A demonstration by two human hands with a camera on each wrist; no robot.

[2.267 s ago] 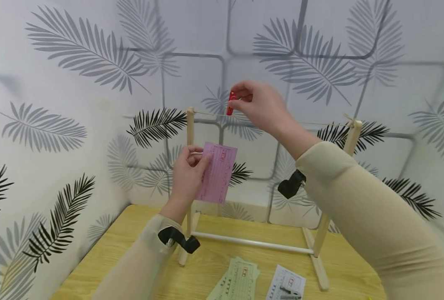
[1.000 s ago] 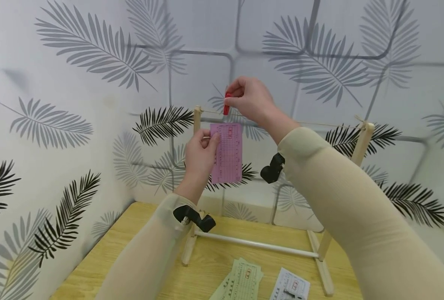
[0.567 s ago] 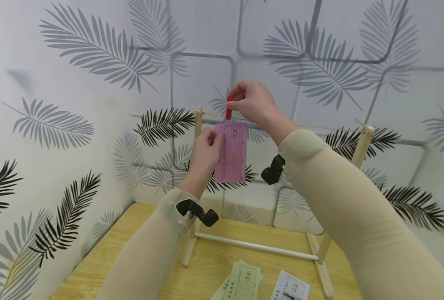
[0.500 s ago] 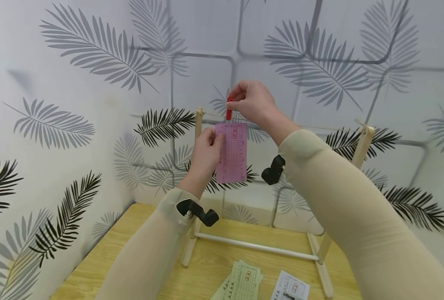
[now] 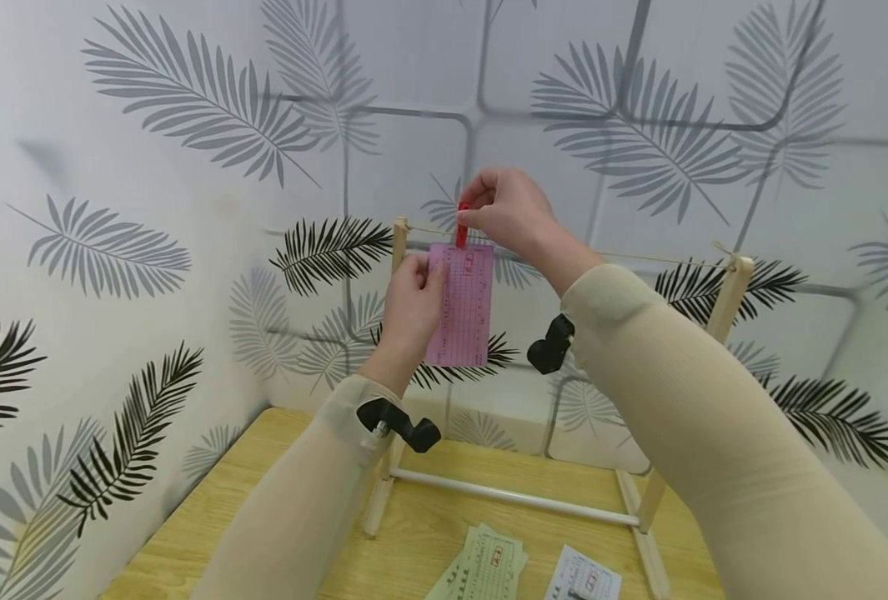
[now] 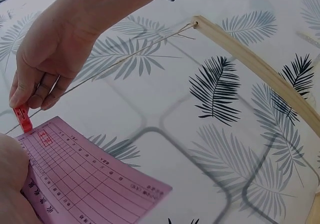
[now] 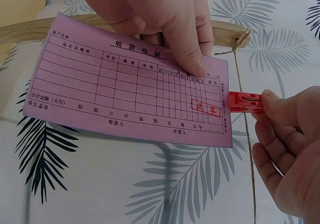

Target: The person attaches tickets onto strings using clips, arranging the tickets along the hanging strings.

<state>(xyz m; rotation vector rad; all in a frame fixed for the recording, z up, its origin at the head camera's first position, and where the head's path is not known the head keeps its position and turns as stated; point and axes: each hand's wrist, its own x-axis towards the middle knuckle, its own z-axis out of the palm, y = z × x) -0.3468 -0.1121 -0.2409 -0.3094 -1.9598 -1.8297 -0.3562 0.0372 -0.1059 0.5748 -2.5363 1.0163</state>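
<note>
Paper: pink receipt slip, printed with a grid and a red stamp near its top, held upright against the string; top edge level with the line, lower edge hanging free above the table.
Left hand: left hand grips the slip's left edge — thumb on the printed face near the top, other fingers curled behind, as far as the right wrist view shows.
Right hand: right hand above the line, thumb and forefinger pinched together on the upper end of the red clip; remaining fingers curled loosely beside them.
Clip: small, red, plastic, pointing down at the slip's top edge just beside the red stamp; in the right wrist view its tip touches the paper's edge at the string — cannot tell whether the jaws have closed over the paper.
Frame: wooden rack of two upright posts with the thin string stretched between their tops and a white crossbar low down, standing on the table against the leaf-patterned wall.
Slip's place: near the left post, well apart from the right post.
Table: light wood, with a fanned stack of green slips and a white slip lying in front of the rack, near each other.
Sleeves: beige, with a black camera mount on each wrist.
</note>
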